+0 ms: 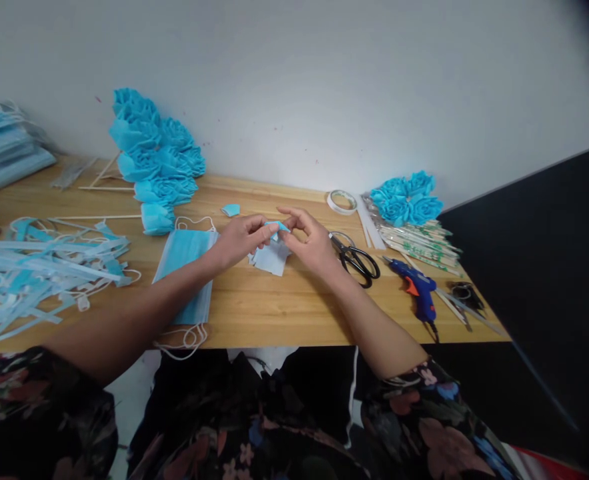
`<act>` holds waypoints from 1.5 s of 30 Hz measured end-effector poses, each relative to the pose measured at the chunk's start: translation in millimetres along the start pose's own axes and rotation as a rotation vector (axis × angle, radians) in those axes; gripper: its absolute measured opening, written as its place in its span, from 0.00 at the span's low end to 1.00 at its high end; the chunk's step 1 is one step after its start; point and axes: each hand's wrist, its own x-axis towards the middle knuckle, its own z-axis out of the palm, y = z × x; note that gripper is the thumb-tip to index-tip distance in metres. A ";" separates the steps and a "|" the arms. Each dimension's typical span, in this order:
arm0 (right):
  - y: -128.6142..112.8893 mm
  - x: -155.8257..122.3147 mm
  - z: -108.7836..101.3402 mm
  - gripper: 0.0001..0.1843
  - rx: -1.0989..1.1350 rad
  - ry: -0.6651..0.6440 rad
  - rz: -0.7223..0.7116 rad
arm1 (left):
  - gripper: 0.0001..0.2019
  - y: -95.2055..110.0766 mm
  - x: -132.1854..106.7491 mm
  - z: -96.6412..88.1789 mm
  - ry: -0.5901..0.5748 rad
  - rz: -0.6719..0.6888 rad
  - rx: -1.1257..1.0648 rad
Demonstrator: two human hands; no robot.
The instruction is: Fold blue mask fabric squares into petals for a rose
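Observation:
Between the fingertips of both hands is a small piece of blue mask fabric [277, 228]. My left hand [247, 239] pinches its left side, and my right hand [308, 240] has thumb and fingers on its right side. Pale cut fabric pieces [273, 259] lie on the table just below the fingers. Another small blue piece [231, 210] rests apart, beyond the left hand. A blue face mask [187, 267] with white ear loops lies flat under my left forearm, which covers part of it. Black-handled scissors [357, 260] lie beside my right wrist.
At the back left stand several blue fabric flowers [157, 153]; more flowers [407, 199] lie at right by wrapped sticks [424, 243]. A tape roll [341, 201], a blue glue gun [419, 287], a heap of cut strips [49, 273] and stacked masks [4, 147] surround the work area.

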 end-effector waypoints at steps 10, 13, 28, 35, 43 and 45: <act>2.0 1.4 -1.6 0.24 0.175 0.011 0.076 | 0.12 -3.7 2.3 0.3 0.059 -0.017 -0.104; 3.0 1.2 -2.6 0.22 0.187 0.015 0.093 | 0.12 -6.1 3.8 -0.7 0.087 -0.027 -0.140; 5.3 1.9 0.3 0.25 0.164 -0.010 0.061 | 0.13 3.6 -0.1 2.9 0.010 -0.002 -0.060; 27.1 20.0 -49.5 0.20 -0.043 0.189 0.066 | 0.12 1.3 0.1 1.4 0.110 -0.048 -0.113; 38.4 -21.8 -102.1 0.07 -0.714 -0.058 0.169 | 0.12 -0.8 0.0 2.7 0.135 -0.061 -0.154; 38.7 -33.3 -96.6 0.06 -0.806 -0.064 0.134 | 0.12 -1.3 -0.3 2.6 0.130 -0.059 -0.158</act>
